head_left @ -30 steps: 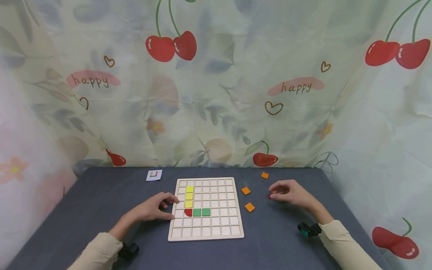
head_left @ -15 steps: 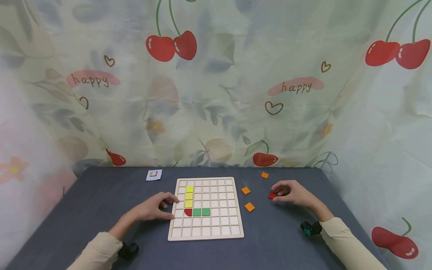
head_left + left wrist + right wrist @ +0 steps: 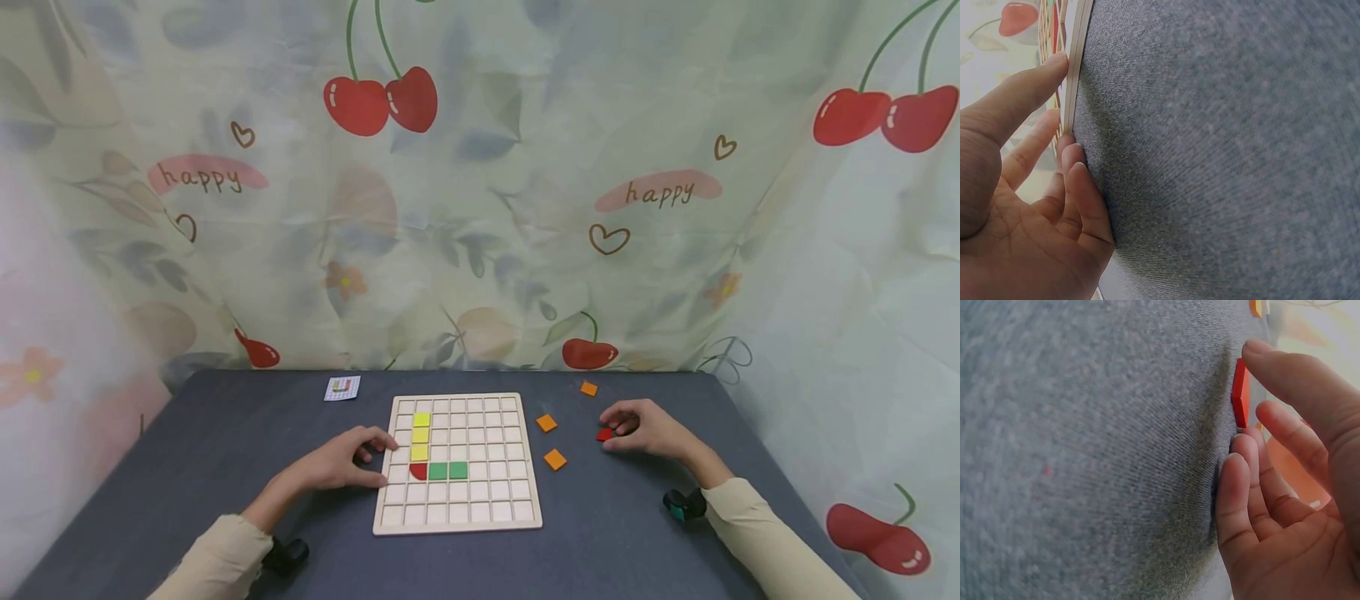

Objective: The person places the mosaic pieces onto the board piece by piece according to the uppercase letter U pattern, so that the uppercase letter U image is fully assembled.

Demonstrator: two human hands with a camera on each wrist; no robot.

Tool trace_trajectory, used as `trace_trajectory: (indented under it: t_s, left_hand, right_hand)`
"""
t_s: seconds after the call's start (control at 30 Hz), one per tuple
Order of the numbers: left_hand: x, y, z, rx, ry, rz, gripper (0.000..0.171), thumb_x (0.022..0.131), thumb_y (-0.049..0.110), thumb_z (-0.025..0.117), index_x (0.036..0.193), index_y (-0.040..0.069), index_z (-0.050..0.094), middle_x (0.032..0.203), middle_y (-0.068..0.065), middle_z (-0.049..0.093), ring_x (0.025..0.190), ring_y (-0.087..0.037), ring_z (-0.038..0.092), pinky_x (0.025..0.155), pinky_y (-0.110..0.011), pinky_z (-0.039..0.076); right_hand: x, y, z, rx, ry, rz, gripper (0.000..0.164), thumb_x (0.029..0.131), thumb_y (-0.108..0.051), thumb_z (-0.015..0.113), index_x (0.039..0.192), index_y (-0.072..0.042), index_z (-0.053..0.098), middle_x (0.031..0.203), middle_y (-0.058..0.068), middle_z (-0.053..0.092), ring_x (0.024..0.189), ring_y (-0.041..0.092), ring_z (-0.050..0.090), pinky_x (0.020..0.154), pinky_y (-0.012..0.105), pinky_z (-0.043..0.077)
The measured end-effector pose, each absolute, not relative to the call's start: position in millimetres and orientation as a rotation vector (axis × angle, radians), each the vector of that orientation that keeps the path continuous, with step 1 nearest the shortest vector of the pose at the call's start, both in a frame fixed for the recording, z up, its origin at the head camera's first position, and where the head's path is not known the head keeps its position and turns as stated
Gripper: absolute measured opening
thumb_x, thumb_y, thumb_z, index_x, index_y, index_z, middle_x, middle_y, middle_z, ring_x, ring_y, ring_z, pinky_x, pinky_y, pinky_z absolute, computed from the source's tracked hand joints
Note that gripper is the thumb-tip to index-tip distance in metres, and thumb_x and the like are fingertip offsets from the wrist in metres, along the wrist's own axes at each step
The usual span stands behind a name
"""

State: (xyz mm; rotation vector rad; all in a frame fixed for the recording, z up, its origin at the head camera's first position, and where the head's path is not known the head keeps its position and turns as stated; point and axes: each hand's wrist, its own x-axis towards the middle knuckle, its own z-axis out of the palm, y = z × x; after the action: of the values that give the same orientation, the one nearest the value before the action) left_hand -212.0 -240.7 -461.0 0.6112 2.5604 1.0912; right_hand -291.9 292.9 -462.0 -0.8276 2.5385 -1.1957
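My left hand (image 3: 337, 462) rests at the left edge of a wooden grid board (image 3: 457, 530), thumb and fingertips touching its rim. In the left wrist view the thumb (image 3: 1025, 90) lies over that edge. To the right of the board, my right hand (image 3: 648, 429) holds a red tile (image 3: 604, 435) between thumb and fingers, flat at table level. The right wrist view shows the red tile (image 3: 1240, 394) edge-on. On the board are several yellow tiles (image 3: 421, 436) in a column, a red quarter-round tile (image 3: 418, 472) below them, and two green tiles (image 3: 447, 472) beside it.
Three orange tiles lie between board and right hand: one near (image 3: 555, 460), one middle (image 3: 547, 423), one far (image 3: 588, 389). A small printed card (image 3: 342, 389) sits at the back left of the dark table (image 3: 600, 533). A patterned curtain (image 3: 480, 208) hangs behind.
The red tile under my right fingers has come more into sight and shifted slightly right. My right hand moved a little right, then back left. The left hand and board have stayed put.
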Motion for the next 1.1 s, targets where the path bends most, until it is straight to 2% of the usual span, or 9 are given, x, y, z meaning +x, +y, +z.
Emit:
trace_trajectory:
  t_s: [0.4,1.1]
  left_hand:
    - [-213.3,-241.0,-462.6,0.606,2.564,1.087,0.045,0.087,0.021,0.084,0.126,0.009,0.064,0.118,-0.009,0.055,0.099,-0.026,0.053,0.087,-0.047,0.045]
    - [-214.3,-241.3,-463.1,0.588,2.557,1.090,0.045,0.087,0.021,0.084,0.125,0.009,0.064,0.117,-0.008,0.055,0.099,-0.026,0.053,0.087,-0.047,0.045]
  right_hand:
    - [-297.2,293.1,-468.1,-0.840,2.603,-1.122,0.026,0.087,-0.013,0.083,0.107,-0.001,0.073,0.096,0.005,0.068,0.082,0.016,0.061,0.073,0.027,0.050]
    - [-294.9,293.1,-466.7,-0.885,2.548,-1.177,0.015,0.090,-0.010,0.079,0.102,-0.002,0.073,0.090,0.004,0.066,0.075,0.017,0.061,0.068,0.027,0.050]
